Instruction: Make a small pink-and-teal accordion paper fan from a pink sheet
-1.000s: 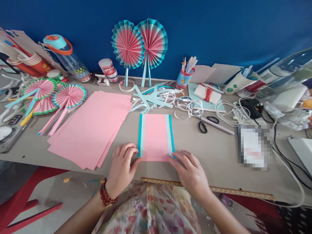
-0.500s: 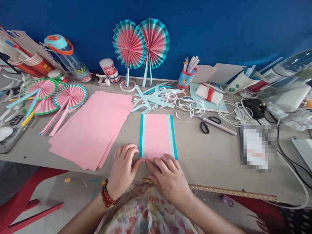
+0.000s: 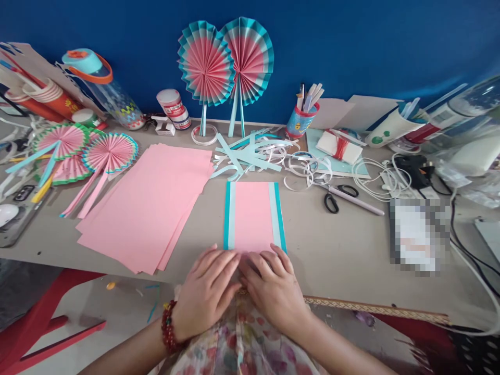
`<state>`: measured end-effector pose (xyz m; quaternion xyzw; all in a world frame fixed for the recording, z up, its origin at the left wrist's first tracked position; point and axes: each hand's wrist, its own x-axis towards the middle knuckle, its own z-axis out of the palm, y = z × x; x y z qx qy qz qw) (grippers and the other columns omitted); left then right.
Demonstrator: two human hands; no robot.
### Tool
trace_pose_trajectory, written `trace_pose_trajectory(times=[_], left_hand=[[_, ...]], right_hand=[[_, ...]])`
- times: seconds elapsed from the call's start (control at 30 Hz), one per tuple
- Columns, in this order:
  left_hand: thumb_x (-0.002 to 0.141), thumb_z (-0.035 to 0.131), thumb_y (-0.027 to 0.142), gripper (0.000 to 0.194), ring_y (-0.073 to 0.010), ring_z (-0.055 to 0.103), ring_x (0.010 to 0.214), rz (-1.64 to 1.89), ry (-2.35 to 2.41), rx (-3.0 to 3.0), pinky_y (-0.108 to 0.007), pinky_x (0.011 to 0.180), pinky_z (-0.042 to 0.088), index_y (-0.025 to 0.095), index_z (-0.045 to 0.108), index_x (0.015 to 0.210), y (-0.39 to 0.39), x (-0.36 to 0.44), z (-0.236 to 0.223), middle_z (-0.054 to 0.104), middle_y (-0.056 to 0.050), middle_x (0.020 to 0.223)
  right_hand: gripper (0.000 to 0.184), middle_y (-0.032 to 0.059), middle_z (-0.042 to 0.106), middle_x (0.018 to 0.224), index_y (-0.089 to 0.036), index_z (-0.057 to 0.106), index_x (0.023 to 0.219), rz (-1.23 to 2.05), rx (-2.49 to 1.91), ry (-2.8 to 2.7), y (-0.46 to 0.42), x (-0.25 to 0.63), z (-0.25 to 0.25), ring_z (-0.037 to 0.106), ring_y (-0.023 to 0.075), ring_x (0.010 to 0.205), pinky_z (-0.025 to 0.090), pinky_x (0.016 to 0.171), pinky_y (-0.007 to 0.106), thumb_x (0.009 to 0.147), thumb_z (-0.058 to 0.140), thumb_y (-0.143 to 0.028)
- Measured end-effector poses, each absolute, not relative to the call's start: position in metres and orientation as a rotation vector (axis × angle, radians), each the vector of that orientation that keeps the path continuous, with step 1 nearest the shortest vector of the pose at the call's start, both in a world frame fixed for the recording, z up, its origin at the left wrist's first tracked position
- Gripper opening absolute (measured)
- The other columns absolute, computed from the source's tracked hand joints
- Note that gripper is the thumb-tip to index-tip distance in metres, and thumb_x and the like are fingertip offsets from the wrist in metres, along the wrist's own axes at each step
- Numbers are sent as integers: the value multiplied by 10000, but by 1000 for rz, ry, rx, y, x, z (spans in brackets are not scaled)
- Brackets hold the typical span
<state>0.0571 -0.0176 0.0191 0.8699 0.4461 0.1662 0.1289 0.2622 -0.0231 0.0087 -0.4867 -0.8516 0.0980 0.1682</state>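
Observation:
A pink sheet of paper (image 3: 253, 219) lies flat before me, with teal and pale blue strips down both long sides. Across its near edge my left hand (image 3: 209, 284) rests with fingers laid out together and the thumb apart. Beside it, my right hand (image 3: 271, 286) presses the same edge, fingers spread and slightly bent, its index finger close to the left fingertips. Both hands cover the near end of the sheet, so whether that edge is folded cannot be made out.
Left of the sheet lies a stack of pink paper (image 3: 152, 203). Finished paper fans (image 3: 205, 62) lean on the blue wall; smaller fans (image 3: 110, 152) lie left. Behind are paper strips (image 3: 250, 156), scissors (image 3: 344, 198) and a pen cup (image 3: 302, 120). Cables (image 3: 378, 179) lie right.
My left hand has moved right from the sheet's lower left corner onto its near edge, closer to my right hand. My right hand stays about there. The view has shifted slightly.

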Motion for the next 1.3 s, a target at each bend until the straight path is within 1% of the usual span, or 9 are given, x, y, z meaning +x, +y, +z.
trace_pose_trajectory(times=[0.1, 0.17, 0.27, 0.47, 0.67, 0.83, 0.93, 1.1, 1.3], left_hand=[[975, 503, 396, 544, -239, 510, 1284, 333, 1206, 2646, -402, 1154, 367, 167, 427, 1463, -23, 59, 16, 556, -95, 1419], [974, 488, 460, 596, -234, 507, 1286, 300, 1220, 2683, -392, 1151, 370, 167, 403, 1486, -23, 58, 14, 544, -89, 1438], [968, 490, 491, 603, -234, 512, 1266, 292, 1221, 2725, -400, 1148, 362, 193, 413, 1487, -22, 59, 12, 544, -68, 1443], [901, 578, 560, 630, -260, 538, 1185, 270, 1283, 2700, -433, 1137, 343, 239, 496, 1437, -22, 65, 11, 582, -28, 1403], [900, 565, 581, 674, -266, 526, 1189, 273, 1280, 2711, -449, 1161, 300, 232, 457, 1467, -22, 66, 12, 574, -37, 1410], [875, 590, 595, 661, -280, 527, 1155, 284, 1309, 2720, -473, 1151, 290, 259, 501, 1436, -23, 70, 10, 619, -38, 1341], [861, 606, 600, 678, -284, 519, 1163, 285, 1337, 2695, -486, 1157, 279, 275, 489, 1445, -25, 73, 7, 620, -42, 1327], [904, 535, 606, 665, -271, 518, 1185, 341, 1376, 2661, -483, 1184, 245, 294, 430, 1481, -28, 75, 2, 597, -45, 1358], [928, 513, 573, 610, -268, 547, 1159, 360, 1334, 2738, -449, 1168, 277, 239, 505, 1438, -24, 73, 8, 618, -73, 1329]], right_hand=[[317, 7, 693, 1122, -294, 621, 1251, 306, -1381, -2423, -23, 266, 11, 554, 217, 1042, 213, 1175, 479, 936, 590, -292], [350, -5, 695, 1130, -312, 604, 1283, 315, -1372, -2416, -23, 274, 13, 554, 218, 1056, 185, 1188, 490, 933, 595, -303], [363, -15, 689, 1185, -319, 598, 1305, 282, -1405, -2400, -24, 290, 16, 535, 234, 1118, 157, 1199, 505, 943, 581, -304], [363, -26, 644, 1321, -304, 604, 1310, 208, -1458, -2430, -27, 313, 15, 516, 258, 1198, 182, 1190, 533, 953, 553, -261], [402, -23, 566, 1426, -331, 585, 1341, 212, -1490, -2448, -28, 313, 15, 493, 281, 1250, 265, 1145, 576, 955, 530, -229], [370, 28, 544, 1446, -306, 602, 1329, 227, -1488, -2448, -31, 317, 16, 487, 288, 1261, 325, 1124, 564, 968, 526, -292], [352, 45, 511, 1474, -294, 623, 1305, 215, -1483, -2432, -34, 325, 18, 481, 290, 1264, 342, 1123, 554, 964, 540, -324], [390, 49, 461, 1515, -300, 598, 1343, 192, -1516, -2452, -35, 337, 16, 467, 303, 1284, 365, 1111, 546, 961, 547, -362], [397, 11, 477, 1508, -294, 578, 1369, 157, -1534, -2430, -34, 337, 11, 467, 279, 1292, 352, 1132, 509, 976, 516, -294]])
